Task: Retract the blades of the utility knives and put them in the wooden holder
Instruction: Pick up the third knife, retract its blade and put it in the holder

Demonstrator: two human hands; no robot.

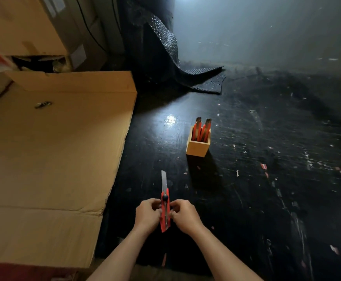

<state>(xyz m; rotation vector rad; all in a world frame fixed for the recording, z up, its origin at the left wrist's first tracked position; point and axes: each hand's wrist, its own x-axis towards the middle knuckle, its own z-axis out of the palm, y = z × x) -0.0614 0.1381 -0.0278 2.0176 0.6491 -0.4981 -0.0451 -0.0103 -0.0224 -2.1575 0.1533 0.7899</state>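
Note:
A red utility knife (165, 214) stands between my two hands, low in the middle of the head view. Its silver blade sticks out upward, away from me, above a black knob. My left hand (147, 214) grips the knife body from the left and my right hand (183, 216) grips it from the right. Farther away and slightly right stands the wooden holder (198, 146), a square light-wood box. Two red utility knives (201, 129) stand upright inside it, their dark tips above the rim.
A large flattened cardboard sheet (50, 155) lies to the left on the black scratched surface (267, 179). Cardboard boxes (23, 25) are stacked at the back left. Black bubble wrap (186, 74) drapes down at the back centre. A small metal item (43, 104) lies on the cardboard.

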